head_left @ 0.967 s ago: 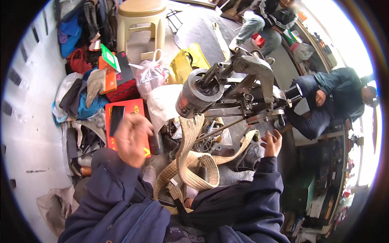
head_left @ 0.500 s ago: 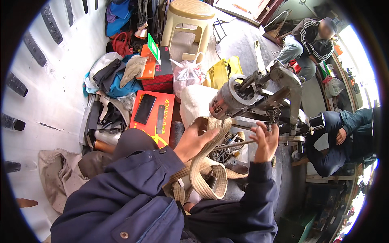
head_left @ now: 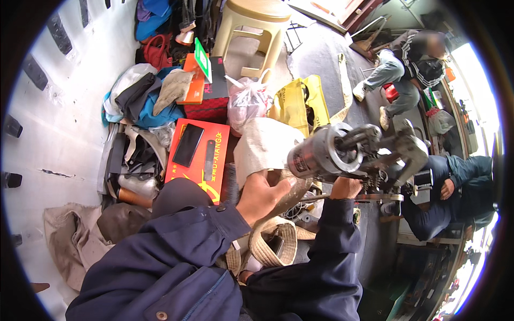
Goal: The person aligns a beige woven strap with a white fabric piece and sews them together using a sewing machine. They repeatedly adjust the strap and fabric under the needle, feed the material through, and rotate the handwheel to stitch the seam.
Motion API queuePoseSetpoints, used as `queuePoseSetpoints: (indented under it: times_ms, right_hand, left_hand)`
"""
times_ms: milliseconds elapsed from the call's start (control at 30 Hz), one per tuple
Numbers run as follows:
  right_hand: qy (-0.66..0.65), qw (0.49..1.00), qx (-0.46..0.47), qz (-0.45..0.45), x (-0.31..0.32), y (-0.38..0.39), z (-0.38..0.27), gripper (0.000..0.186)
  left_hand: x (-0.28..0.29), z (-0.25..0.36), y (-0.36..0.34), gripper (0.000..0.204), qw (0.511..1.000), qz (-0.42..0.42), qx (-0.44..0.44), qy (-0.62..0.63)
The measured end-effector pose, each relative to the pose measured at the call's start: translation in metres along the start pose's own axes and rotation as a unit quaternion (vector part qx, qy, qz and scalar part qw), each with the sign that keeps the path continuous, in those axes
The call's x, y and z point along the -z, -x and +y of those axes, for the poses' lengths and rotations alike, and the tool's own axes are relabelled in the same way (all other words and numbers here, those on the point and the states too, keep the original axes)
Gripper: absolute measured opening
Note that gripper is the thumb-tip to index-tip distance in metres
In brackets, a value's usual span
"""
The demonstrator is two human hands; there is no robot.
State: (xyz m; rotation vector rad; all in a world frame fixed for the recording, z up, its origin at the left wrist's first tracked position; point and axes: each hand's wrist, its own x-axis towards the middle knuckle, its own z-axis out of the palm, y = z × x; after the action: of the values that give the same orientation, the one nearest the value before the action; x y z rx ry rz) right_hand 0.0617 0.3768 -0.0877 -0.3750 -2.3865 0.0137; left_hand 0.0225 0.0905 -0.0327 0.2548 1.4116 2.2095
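Note:
A wide beige woven strap [head_left: 292, 235] hangs in loops over my lap. My left hand [head_left: 262, 195] grips its upper part, thumb lying on top, just left of a metal sewing machine's drum-shaped head [head_left: 316, 155]. The upper end of the strap passes beneath that head, where it is partly hidden. My right hand [head_left: 346, 188] is curled at the underside of the machine's mechanism, to the right of the drum. Its fingertips and whatever they grip are hidden behind the metal parts.
To the left, a black phone [head_left: 188, 145] and a dark flat strip [head_left: 209, 160] lie on a red box [head_left: 218, 140]. A yellow bag [head_left: 292, 104], a white plastic bag [head_left: 249, 101] and a beige stool [head_left: 257, 13] stand beyond. Two people sit at the right.
The machine's head has swung to the right and nearer. My right hand has gone from spread fingers to curled against the mechanism. My left hand, still on the strap, has shifted slightly.

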Motion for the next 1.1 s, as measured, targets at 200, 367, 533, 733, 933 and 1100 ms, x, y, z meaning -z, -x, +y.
queuePoseSetpoints:
  times_ms: [200,367,533,733,933,1100]
  right_hand:
    - [-0.402,0.867,-0.295,-0.008,0.07,-0.005,-0.064,0.019]
    - [-0.343,0.924,-0.153,-0.068,0.164,-0.003,-0.131,0.027]
    - [-0.242,0.962,-0.011,-0.125,0.216,-0.053,-0.157,0.052]
    - [-0.185,0.955,-0.073,-0.218,0.234,-0.072,-0.182,0.022]
    - [-0.351,0.921,-0.059,-0.161,0.221,-0.033,-0.157,0.024]
    - [-0.465,0.791,-0.383,0.111,0.201,0.0,-0.049,0.027]
  left_hand:
    - [0.003,0.001,0.001,0.042,0.998,-0.014,0.022,0.055]
    - [0.005,-0.001,-0.004,0.04,1.0,-0.006,-0.025,-0.015]
    - [0.006,-0.005,-0.005,0.04,0.999,-0.02,-0.042,0.025]
    - [0.005,-0.013,-0.006,0.035,0.998,-0.009,-0.054,0.027]
    - [0.004,-0.011,-0.009,0.031,0.999,0.007,-0.002,0.038]
    - [-0.002,-0.005,-0.005,0.036,0.995,0.006,-0.083,0.059]
